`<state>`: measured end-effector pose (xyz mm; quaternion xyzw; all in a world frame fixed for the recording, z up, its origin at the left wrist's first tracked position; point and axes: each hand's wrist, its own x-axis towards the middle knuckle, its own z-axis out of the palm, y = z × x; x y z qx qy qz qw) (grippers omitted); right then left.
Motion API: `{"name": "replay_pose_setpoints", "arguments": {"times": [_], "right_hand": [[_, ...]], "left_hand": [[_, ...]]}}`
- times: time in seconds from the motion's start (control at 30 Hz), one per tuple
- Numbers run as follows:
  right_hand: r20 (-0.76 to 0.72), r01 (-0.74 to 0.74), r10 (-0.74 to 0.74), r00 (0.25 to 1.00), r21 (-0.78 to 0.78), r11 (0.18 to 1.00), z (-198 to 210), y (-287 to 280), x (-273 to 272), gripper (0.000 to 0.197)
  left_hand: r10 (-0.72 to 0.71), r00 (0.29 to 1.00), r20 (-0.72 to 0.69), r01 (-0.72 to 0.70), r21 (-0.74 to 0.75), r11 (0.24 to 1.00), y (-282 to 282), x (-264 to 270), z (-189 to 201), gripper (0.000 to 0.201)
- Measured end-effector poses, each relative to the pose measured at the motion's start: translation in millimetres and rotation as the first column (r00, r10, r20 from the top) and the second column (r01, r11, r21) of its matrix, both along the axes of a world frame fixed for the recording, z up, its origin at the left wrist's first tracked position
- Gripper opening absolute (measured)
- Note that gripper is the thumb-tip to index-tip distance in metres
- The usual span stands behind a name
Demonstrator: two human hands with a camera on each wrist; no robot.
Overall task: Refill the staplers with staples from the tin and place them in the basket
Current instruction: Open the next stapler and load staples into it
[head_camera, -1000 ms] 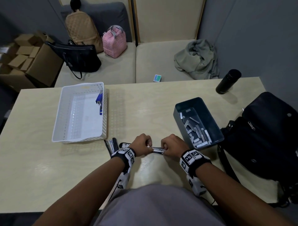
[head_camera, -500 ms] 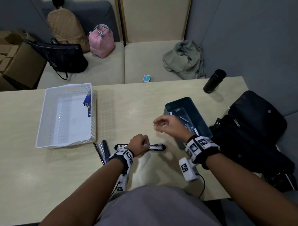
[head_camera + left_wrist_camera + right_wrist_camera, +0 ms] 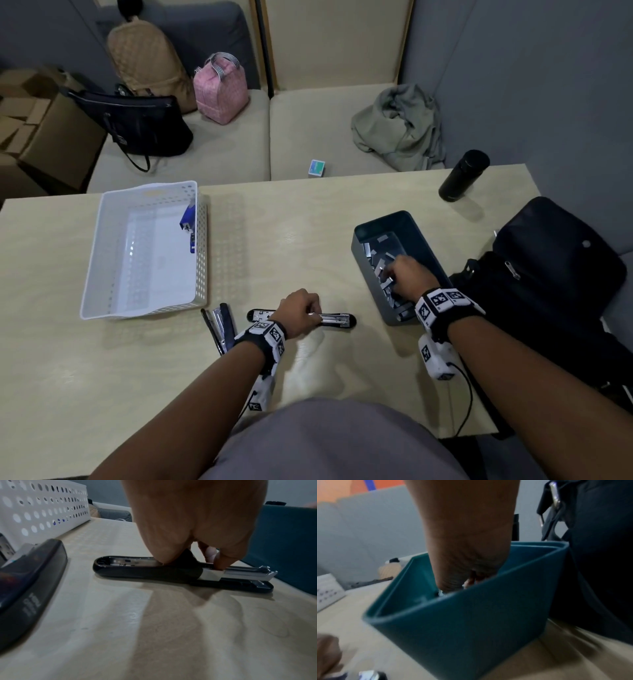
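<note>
L hand [image 3: 301, 310] is curled over the middle of the opened black stapler [image 3: 337, 320], which lies flat on the worktop [image 3: 308, 236] w/ lid folded back to the left and metal staple channel exposed on the right. Left wrist view: fingertips [image 3: 221, 562] press down on the rear of the channel, thumb side on the black body [image 3: 145, 570].

R hand [image 3: 409, 274] is down inside the teal tin [image 3: 363, 270], among loose staple strips [image 3: 375, 251]. Fingers are curled, but whether they've actually got a strip I can't tell; right wrist view is blurred and the tin wall [image 3: 471, 622] hides the fingertips.

2nd black stapler [image 3: 221, 325] lies shut on the worktop just left of the open one, near the front right corner of the white basket [image 3: 102, 246]. Basket sits at left of worktop; 1 blue stapler [image 3: 188, 219] is inside it, against the right wall.

Black bottle [image 3: 464, 174] stands at far right of worktop, black bag [image 3: 555, 267] just right of the tin. Bench behind carries bags and a crumpled grey-green garment [image 3: 397, 128].
</note>
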<state>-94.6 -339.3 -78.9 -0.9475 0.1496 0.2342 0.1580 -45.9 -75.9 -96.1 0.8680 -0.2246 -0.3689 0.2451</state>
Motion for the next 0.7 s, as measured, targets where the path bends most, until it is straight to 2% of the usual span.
{"name": "replay_pose_setpoints", "arguments": {"times": [0.13, 0.23, 0.3, 0.4, 0.5, 0.6, 0.7], "right_hand": [[0.074, -0.212, 0.226, 0.971, -0.163, 0.964, 5, 5, -1, 0.035], [0.079, -0.275, 0.297, 0.951, -0.215, 0.937, 8, 9, -3, 0.033], [0.095, -0.263, 0.289, 0.953, -0.218, 0.940, 6, 9, -5, 0.028], [0.140, -0.169, 0.181, 0.973, -0.097, 0.981, 4, 3, -4, 0.020], [0.256, 0.047, -0.081, 0.963, 0.137, 0.989, 8, -5, -3, 0.015], [0.395, 0.204, -0.351, 0.849, 0.368, 0.907, 23, -5, 1, 0.020], [0.389, 0.194, -0.487, 0.782, 0.590, 0.784, 47, 11, 14, 0.030]], "left_hand": [[-0.009, 1.000, 0.012, 0.009, 0.000, 1.000, 0, 0, -1, 0.012], [-0.025, 0.999, 0.030, 0.025, 0.010, 1.000, 0, 1, -3, 0.007], [-0.027, 0.999, 0.034, 0.027, 0.009, 1.000, 0, 1, -3, 0.006], [-0.033, 0.999, 0.031, 0.032, 0.012, 0.999, 0, 0, -1, 0.003], [-0.026, 0.999, 0.025, 0.026, 0.011, 1.000, -1, 0, 1, 0.007], [-0.026, 1.000, 0.012, 0.026, 0.010, 1.000, -1, -2, 3, 0.008], [-0.012, 1.000, 0.004, 0.012, 0.015, 1.000, -1, -2, 4, 0.011]]}}
